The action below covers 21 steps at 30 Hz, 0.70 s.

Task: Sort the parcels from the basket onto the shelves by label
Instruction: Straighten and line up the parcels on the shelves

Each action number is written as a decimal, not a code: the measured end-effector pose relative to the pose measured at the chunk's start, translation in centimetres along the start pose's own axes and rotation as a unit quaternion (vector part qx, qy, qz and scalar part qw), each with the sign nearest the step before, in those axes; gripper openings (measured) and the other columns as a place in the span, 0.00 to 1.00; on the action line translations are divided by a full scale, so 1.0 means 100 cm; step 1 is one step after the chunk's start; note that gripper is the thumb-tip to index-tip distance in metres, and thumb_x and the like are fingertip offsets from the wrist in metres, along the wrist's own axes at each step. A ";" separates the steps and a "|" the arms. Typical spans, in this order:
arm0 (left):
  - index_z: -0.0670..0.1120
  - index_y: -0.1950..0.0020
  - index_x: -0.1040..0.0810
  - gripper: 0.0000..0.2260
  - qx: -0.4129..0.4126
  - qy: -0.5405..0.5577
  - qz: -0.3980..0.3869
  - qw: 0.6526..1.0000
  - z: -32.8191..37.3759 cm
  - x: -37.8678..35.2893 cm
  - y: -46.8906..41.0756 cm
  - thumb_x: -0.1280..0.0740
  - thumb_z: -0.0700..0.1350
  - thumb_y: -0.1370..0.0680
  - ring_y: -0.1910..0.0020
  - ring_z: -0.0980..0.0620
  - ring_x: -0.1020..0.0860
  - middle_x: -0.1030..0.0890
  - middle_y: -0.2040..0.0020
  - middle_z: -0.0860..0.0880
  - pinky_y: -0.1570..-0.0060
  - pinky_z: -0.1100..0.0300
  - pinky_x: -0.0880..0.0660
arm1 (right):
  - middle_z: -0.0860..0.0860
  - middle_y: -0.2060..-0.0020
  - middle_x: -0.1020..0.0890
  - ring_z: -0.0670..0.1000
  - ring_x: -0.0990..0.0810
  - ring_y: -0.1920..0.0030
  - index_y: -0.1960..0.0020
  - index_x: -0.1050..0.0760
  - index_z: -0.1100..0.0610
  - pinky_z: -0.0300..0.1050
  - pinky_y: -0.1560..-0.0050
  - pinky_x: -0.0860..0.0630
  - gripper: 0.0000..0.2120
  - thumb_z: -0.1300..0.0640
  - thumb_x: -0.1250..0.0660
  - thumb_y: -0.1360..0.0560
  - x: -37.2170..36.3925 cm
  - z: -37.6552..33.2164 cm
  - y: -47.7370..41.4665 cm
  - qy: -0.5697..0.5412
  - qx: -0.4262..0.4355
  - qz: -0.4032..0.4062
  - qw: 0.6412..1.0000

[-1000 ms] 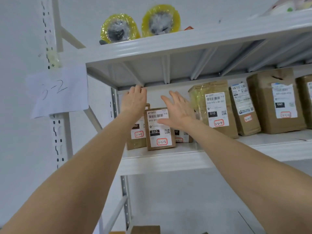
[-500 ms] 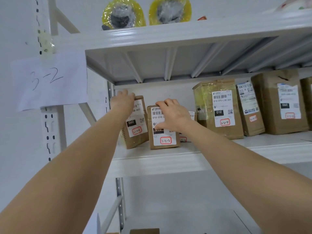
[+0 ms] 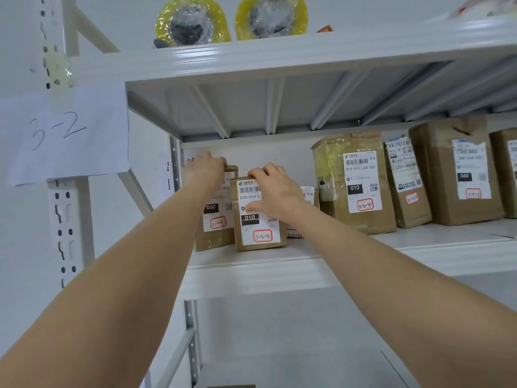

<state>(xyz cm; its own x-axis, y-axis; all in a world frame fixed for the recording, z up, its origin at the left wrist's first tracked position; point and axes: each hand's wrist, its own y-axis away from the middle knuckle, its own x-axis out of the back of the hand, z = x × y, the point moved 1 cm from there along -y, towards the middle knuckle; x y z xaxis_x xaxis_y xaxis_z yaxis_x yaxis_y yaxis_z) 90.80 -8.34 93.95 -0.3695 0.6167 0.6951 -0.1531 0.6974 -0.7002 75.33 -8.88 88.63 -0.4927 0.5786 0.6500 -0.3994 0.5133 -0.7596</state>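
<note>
1. Head view, left hand [image 3: 205,170]: raised to the left end of the middle shelf [image 3: 279,273]; fingers curled over the top edge of the parcel marked 3-2-1 [image 3: 216,222], gripping it from above
2. Head view, right hand [image 3: 272,191]: fingers hooked over the top edge of the parcel marked 3-2-2 [image 3: 260,231], thumb pressed flat on its front label; a closed grip on the parcel's upper part
3. Parcel marked 3-2-1: brown, on the middle shelf nearest the rear post; stands on end with its long axis close to vertical and its label side facing the camera; black "060" block on the label
4. Parcel marked 3-2-2: brown, just right of 3-2-1 and a little forward, overlapping it; upright, long axis vertical, label facing the camera; black "010" block above the red-ringed number
5. Low parcel [image 3: 309,197]: behind the right hand, mostly hidden; its number cannot be read
6. Parcel marked 3-2-4 [image 3: 355,183]: taller, under yellowish film, upright, further right on the same shelf
7. Slim parcel [image 3: 405,183] and large brown parcel [image 3: 453,172]: upright beyond it, side by side
8. Paper sign [image 3: 64,133]: handwritten "3-2", fixed to the front post [image 3: 64,219]
9. Upper shelf [image 3: 279,57]: carries two round yellow-wrapped items [image 3: 193,23]
</note>
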 end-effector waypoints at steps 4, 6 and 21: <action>0.50 0.36 0.31 0.15 -0.008 0.010 0.002 1.000 -0.013 0.000 -0.002 0.43 0.37 0.20 0.50 0.43 0.24 0.23 0.46 0.43 0.57 0.53 0.29 | 0.51 0.37 0.32 0.52 0.35 0.35 0.29 0.37 0.51 0.51 0.40 0.28 0.35 0.47 0.25 0.31 -0.001 -0.004 -0.002 -0.040 -0.005 0.003 0.999; 0.49 0.39 0.30 0.12 -0.001 0.026 0.008 1.000 -0.020 -0.002 -0.004 0.42 0.37 0.21 0.54 0.43 0.25 0.25 0.52 0.44 0.59 0.52 0.27 | 0.51 0.38 0.32 0.52 0.34 0.35 0.30 0.36 0.50 0.51 0.39 0.28 0.34 0.47 0.25 0.31 -0.002 -0.003 -0.003 -0.049 -0.011 0.003 0.999; 0.53 0.32 0.31 0.22 0.056 0.153 -0.042 0.986 -0.030 -0.003 0.002 0.45 0.60 0.23 0.30 0.39 0.38 0.33 0.31 0.43 0.35 0.29 0.46 | 0.55 0.36 0.38 0.58 0.26 0.42 0.28 0.40 0.50 0.50 0.46 0.26 0.35 0.52 0.26 0.30 -0.022 -0.016 -0.015 -0.080 -0.119 -0.035 0.989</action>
<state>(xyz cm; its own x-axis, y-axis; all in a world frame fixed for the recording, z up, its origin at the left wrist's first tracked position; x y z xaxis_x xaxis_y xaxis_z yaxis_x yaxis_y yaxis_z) 93.62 -7.29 94.03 -0.0590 0.6516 0.7563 -0.2776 0.7170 -0.6394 78.26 -9.94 88.37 -0.5940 0.4376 0.6750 -0.2526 0.6952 -0.6730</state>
